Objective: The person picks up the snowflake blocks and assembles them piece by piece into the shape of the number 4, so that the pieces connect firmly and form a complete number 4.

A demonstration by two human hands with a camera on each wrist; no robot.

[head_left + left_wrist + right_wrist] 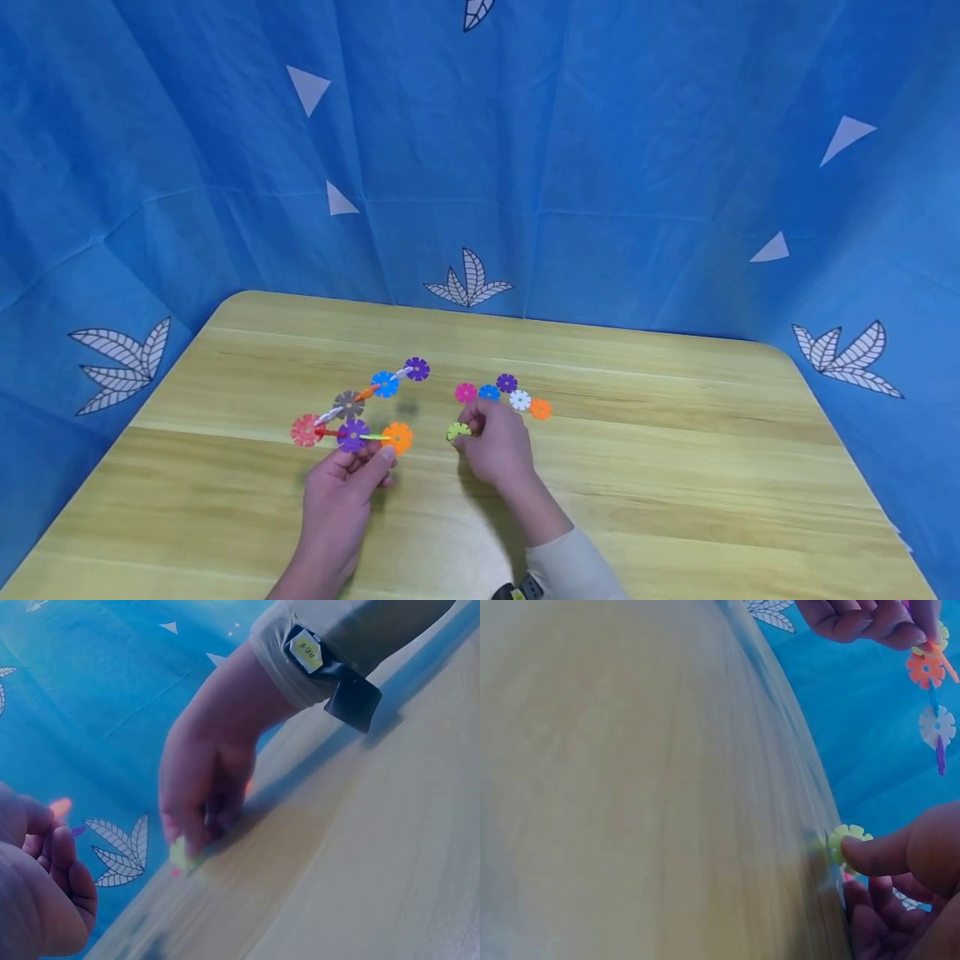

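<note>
Working the rig from afar, I see a person's left hand [341, 490] pinch the near orange end disc [397, 438] of a bent chain of notched plastic discs [349, 405], held above a wood-grain table [675, 475]. Just right of the chain, the right hand [498, 437] pinches a yellow-green notched disc [457, 431] between thumb and fingers; I cannot tell whether that disc touches the tabletop. Farther right of the chain, past the right hand's fingers, a pink disc [466, 392], a blue disc [489, 393], a purple disc [507, 383], a white disc [520, 400] and an orange disc [541, 408] lie close together. Beyond the chain hangs a blue curtain [450, 125] printed with leaves and triangles.
</note>
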